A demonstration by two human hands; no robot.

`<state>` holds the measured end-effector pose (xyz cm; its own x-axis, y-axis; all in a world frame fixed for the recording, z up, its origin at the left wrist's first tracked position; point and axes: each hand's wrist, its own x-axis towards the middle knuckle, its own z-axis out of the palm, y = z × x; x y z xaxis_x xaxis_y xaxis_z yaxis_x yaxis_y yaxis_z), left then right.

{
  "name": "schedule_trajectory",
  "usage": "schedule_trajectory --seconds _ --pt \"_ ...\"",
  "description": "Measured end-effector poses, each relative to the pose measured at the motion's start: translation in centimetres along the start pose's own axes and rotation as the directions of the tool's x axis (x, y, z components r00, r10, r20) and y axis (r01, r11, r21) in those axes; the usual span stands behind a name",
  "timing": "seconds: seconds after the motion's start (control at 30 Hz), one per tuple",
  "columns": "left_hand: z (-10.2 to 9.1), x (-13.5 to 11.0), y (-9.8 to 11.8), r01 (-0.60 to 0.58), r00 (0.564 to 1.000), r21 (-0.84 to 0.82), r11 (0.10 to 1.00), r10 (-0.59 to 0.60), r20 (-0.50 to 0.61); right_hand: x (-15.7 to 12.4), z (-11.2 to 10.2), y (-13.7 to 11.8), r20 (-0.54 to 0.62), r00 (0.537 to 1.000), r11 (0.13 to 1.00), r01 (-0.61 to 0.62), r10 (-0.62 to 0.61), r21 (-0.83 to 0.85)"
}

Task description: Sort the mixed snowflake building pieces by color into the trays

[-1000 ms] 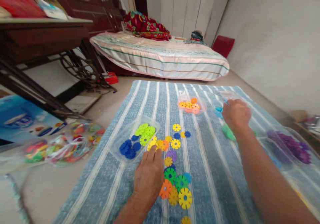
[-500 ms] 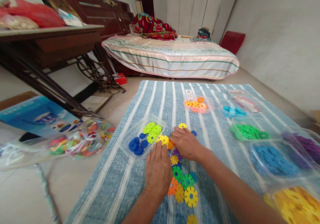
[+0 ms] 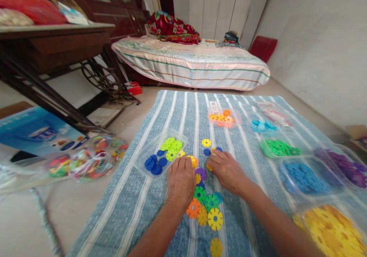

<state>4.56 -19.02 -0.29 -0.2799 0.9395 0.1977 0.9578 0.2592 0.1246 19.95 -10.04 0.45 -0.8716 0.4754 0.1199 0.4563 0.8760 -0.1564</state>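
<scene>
My left hand [image 3: 182, 178] lies palm down, fingers stretched out over yellow and orange notched discs [image 3: 192, 160] beside a clear tray [image 3: 137, 161]. That tray holds lime-green discs [image 3: 173, 146] and dark blue discs [image 3: 155, 165]. My right hand [image 3: 228, 171] rests to the right, fingers extended over a yellow disc [image 3: 210, 167] and close to a blue disc [image 3: 207, 152]. Its thumb is hidden. Between my wrists lie loose discs: a purple one [image 3: 201, 173], a green one [image 3: 200, 194], an orange one [image 3: 194, 208] and a yellow one [image 3: 215, 219].
Clear tubs on the striped cloth [image 3: 149, 134] hold green discs [image 3: 279, 149], blue discs [image 3: 305, 176], purple discs [image 3: 341, 165] and yellow discs [image 3: 329, 230]. A tub of orange discs [image 3: 220, 118] stands farther back. Beyond is a bed [image 3: 189, 64]; bagged toys [image 3: 91, 163] sit on the floor at left.
My right hand has moved right, away from my left hand, uncovering the purple disc and a blue disc. The left hand stays beside the tray. The view has shifted slightly.
</scene>
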Motion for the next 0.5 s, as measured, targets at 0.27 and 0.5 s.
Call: schedule_trajectory --seconds 0.27,0.5 --pt "0.2 -0.2 -0.7 -0.073 0.997 0.073 0.995 0.074 -0.017 -0.3 2.5 -0.2 -0.251 0.968 0.997 0.001 0.019 0.078" --pt "0.7 0.1 -1.7 -0.127 0.989 0.084 0.988 0.132 -0.060 -1.7 0.9 -0.7 -0.131 0.843 0.604 -0.256 0.521 0.755"
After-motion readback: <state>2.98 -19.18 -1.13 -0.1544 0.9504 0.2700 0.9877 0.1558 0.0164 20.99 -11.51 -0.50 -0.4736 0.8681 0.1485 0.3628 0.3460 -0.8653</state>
